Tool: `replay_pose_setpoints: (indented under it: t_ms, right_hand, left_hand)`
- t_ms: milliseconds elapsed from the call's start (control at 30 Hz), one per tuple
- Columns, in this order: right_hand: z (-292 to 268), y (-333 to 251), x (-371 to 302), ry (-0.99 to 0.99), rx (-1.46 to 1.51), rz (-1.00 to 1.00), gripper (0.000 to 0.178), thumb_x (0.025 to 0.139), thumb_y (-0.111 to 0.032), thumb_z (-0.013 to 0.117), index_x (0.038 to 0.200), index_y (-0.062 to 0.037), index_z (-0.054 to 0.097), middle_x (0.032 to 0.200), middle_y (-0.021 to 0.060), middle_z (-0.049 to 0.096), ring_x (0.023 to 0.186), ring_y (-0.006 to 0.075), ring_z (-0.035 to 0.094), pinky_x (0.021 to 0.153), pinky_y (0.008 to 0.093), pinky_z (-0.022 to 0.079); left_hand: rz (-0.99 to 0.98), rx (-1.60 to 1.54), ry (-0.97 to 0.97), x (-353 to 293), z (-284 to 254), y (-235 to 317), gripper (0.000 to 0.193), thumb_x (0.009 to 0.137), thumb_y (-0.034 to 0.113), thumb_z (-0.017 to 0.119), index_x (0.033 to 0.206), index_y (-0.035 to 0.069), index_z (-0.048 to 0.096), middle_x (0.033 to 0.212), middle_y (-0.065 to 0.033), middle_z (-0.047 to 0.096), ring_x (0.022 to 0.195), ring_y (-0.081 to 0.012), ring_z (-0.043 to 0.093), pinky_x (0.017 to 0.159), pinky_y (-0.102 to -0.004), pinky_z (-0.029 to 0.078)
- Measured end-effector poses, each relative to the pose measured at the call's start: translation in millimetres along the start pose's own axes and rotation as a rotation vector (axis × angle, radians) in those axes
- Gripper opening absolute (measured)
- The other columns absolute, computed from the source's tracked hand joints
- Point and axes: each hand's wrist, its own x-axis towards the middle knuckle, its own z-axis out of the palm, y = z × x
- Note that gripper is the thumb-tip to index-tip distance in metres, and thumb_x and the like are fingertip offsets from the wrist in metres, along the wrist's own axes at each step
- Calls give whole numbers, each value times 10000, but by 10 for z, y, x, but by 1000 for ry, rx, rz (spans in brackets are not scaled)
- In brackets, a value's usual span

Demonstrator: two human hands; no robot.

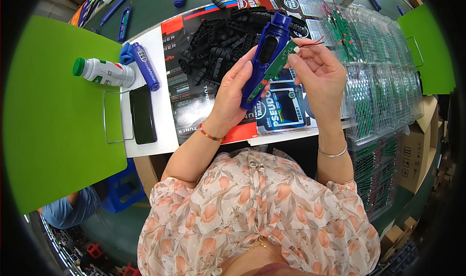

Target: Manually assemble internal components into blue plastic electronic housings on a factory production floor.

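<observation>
My left hand [232, 91] grips a dark blue plastic housing [279, 26], tilted with its narrower end pointing away from me. A black oval piece [268, 49] sits in the housing's face. Along the housing's right side lies a long, narrow green circuit board [278, 65]; whether it is seated inside I cannot tell. My right hand [323, 79] pinches the board's upper end, thumb and forefinger beside a small white connector [296, 49]. Red and black wires [313, 43] stick out to the right from there. Behind the housing, a pile of black rubbery pieces [213, 45] covers part of the printed sheet.
Clear plastic trays [383, 77] full of circuit boards are stacked at right. On the left are a white bottle with a green cap [109, 73], another blue housing [145, 67], a black phone [142, 115] and a green panel [63, 116]. A person's blue sleeve [73, 210] shows lower left.
</observation>
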Motion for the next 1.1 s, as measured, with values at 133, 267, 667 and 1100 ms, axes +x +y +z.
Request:
replay_pose_setpoints:
  t_ms: [133,267,667,1100]
  right_hand:
    - [12,30,6,2,-1,16,262,868,-24,672,1126,2,635,889,40,687,776,83,672,516,161,460]
    - [14,25,26,-14,-13,28,260,865,-29,672,1121,1,637,880,42,691,765,82,673,494,161,446]
    - [-8,-13,97,-76,-20,130,240,861,-50,680,1092,7,649,820,47,702,716,62,669,446,148,415]
    - [-53,63,104,-84,-143,92,248,838,-63,701,1083,-29,680,756,32,684,634,73,644,477,191,440]
  left_hand:
    - [-16,36,27,-3,10,-10,512,1025,283,458,1478,72,345,1121,-129,635,861,-155,610,726,-278,523]
    - [4,67,18,1,9,-22,495,1024,275,466,1466,76,370,1107,-151,645,862,-152,619,731,-275,524]
    - [8,97,13,14,-40,-13,464,1023,246,467,1444,60,405,1092,-158,652,862,-155,632,720,-277,533]
    - [-4,148,-28,-1,-36,-25,470,1018,246,487,1436,45,413,1050,-144,663,761,-112,607,665,-235,512]
